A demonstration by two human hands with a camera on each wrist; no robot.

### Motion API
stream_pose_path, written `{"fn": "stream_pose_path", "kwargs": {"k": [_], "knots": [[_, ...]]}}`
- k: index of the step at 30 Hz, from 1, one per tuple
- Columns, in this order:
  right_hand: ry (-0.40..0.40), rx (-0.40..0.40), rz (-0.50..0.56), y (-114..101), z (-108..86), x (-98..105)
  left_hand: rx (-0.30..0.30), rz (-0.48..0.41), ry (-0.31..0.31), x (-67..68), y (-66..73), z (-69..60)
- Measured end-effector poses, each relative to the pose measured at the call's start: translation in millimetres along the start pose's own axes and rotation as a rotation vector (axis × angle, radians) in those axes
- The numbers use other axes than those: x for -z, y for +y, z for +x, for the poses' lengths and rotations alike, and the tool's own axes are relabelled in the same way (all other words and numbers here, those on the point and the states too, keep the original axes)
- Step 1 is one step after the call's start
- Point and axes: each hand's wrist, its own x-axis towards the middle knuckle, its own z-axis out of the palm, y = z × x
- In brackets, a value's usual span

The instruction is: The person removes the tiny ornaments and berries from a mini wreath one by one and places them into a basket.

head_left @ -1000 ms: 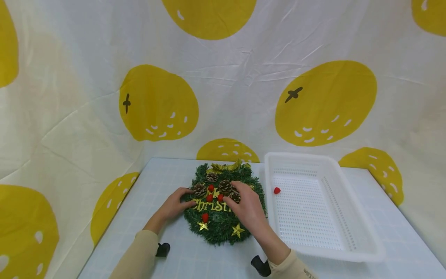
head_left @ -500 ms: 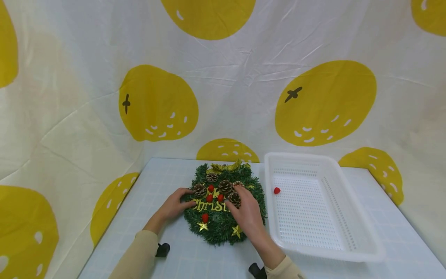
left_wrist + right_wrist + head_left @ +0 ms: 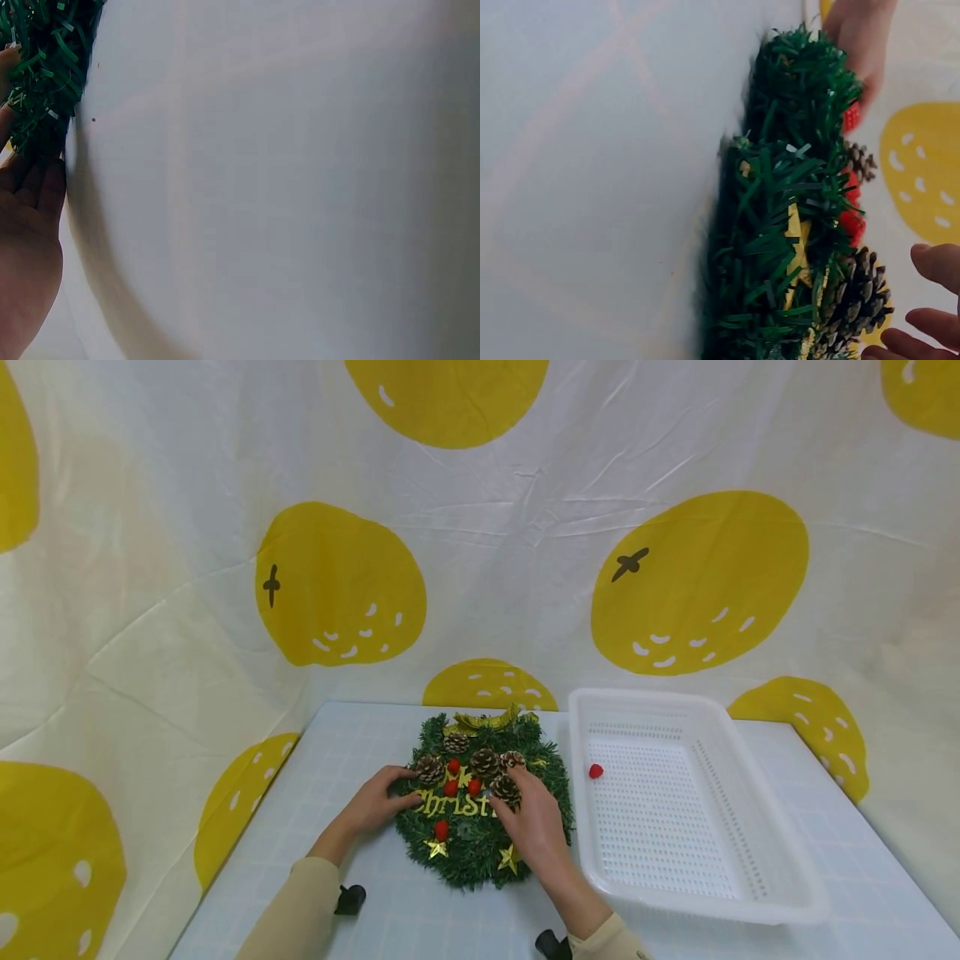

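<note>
A green Christmas wreath (image 3: 480, 852) lies on the table, carrying gold lettering (image 3: 453, 804), gold stars (image 3: 437, 848), red berries (image 3: 442, 831), several pine cones and a gold bow (image 3: 487, 720). My left hand (image 3: 375, 802) holds the wreath's left edge; the left wrist view shows fingers (image 3: 51, 187) against its underside. On the right side, my right hand (image 3: 538, 818) hovers with thumb and fingers parted around a pine cone (image 3: 505, 789). The right wrist view shows a gap between the thumb (image 3: 936, 264) and that pine cone (image 3: 862, 292). Part of the lettering is hidden behind this hand.
To the right of the wreath stands a white perforated plastic basket (image 3: 780, 827) with one red berry (image 3: 596, 771) inside, near its left wall. A cloth with yellow fruit prints (image 3: 701, 581) hangs behind the table (image 3: 360, 727).
My right hand has drawn slightly right and back, uncovering two pine cones on the wreath's right side. During the last half second it has barely moved. My left hand stays put.
</note>
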Motion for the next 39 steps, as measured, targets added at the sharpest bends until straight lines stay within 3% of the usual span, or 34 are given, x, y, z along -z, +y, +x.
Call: {"fn": "stream_pose_path", "kwargs": {"k": [9, 29, 39], "knots": [[0.017, 0.057, -0.031, 9, -1.0, -7, -0.011, 0.001, -0.002, 0.1, 1.0, -0.9], [0.03, 0.089, -0.069, 22, 2.4, -16, 0.0, 0.004, 0.004, -0.2, 1.8, -0.7], [0.03, 0.063, -0.074, 23, 3.3, -19, -0.004, 0.0, 0.007, -0.7, 0.8, -0.7]]}}
